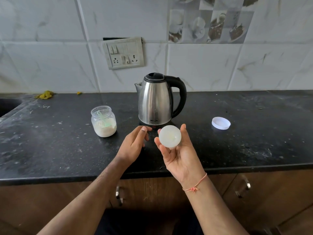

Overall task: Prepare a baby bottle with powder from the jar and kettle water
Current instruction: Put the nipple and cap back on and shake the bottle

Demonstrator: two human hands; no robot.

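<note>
I am looking down at a black stone counter [50, 150] streaked with pale dust, running along a wall of white marbled tiles [42, 48]. A switch plate [124, 53] is sitting crooked on the wall just above and behind the kettle [155, 100]. The steel kettle is standing upright at the far middle of the counter, lid down, spout pointing left and black handle to the right. To its left, a little nearer, the jar [103, 122] is standing open, about a third full of white powder, with a green scoop [103, 117] leaning inside it. The white lid [221, 123] is lying well apart on the right side of the counter. Some yellow scraps [45, 94] are lying far left against the wall.

My right hand [179, 155] is hovering palm up in front of the kettle, holding a round, translucent white piece [169, 136] between the thumb on its right edge and the fingertips on its left; I cannot tell whether it is the bottle's cap or its end seen straight on. A thin orange thread [196, 184] is circling that wrist. My left hand [133, 145] is floating just beside it, to the left, fingers loosely curved and holding nothing, not touching the piece. Brown cabinet doors with metal handles [119, 195] are showing below the counter's near edge.
</note>
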